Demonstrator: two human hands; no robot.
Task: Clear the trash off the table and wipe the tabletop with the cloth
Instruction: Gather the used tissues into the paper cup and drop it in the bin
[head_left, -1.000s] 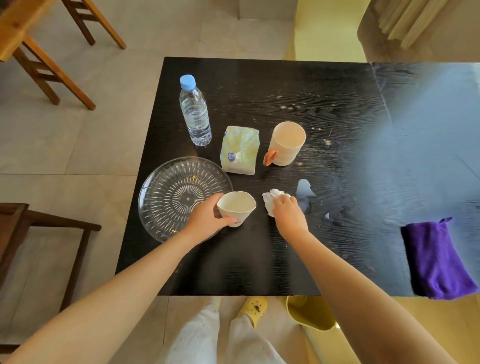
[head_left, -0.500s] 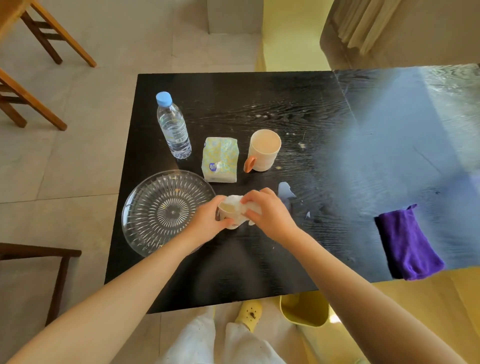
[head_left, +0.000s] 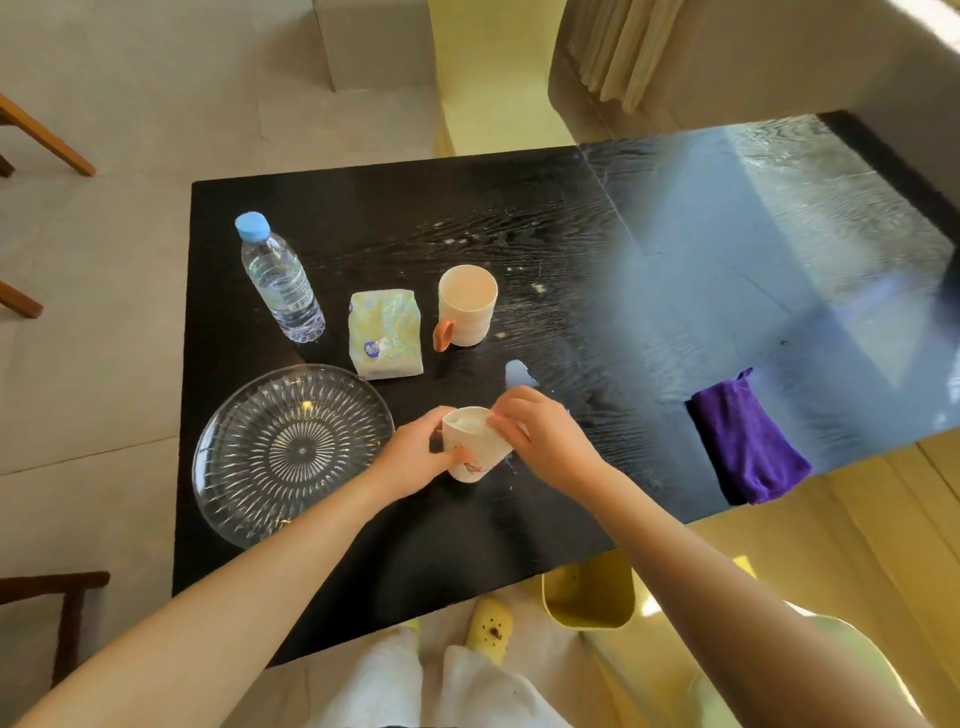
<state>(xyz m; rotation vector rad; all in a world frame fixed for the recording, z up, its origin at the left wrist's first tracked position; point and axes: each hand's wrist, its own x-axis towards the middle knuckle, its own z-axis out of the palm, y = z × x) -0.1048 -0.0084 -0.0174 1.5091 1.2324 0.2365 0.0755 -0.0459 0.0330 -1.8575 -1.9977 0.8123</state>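
Observation:
My left hand (head_left: 415, 457) grips a white paper cup (head_left: 475, 457), held tilted just above the black table (head_left: 467, 208). My right hand (head_left: 545, 436) sits at the cup's rim, its fingertips pinching a crumpled white tissue (head_left: 470, 420) that lies inside the cup. A small puddle (head_left: 519, 374) shines on the tabletop just beyond my right hand, and pale crumbs (head_left: 540, 287) are scattered further back. A folded purple cloth (head_left: 748, 441) lies at the table's near right edge, apart from both hands.
A glass plate (head_left: 291, 452) lies left of the cup. Behind it stand a water bottle (head_left: 280, 286), a tissue pack (head_left: 385, 335) and a beige mug (head_left: 466, 306). A yellow bin (head_left: 589, 597) stands on the floor under the table's near edge.
My right hand lifted the crumpled tissue off the table and brought it into the paper cup. My left hand kept hold of the cup and tilted it.

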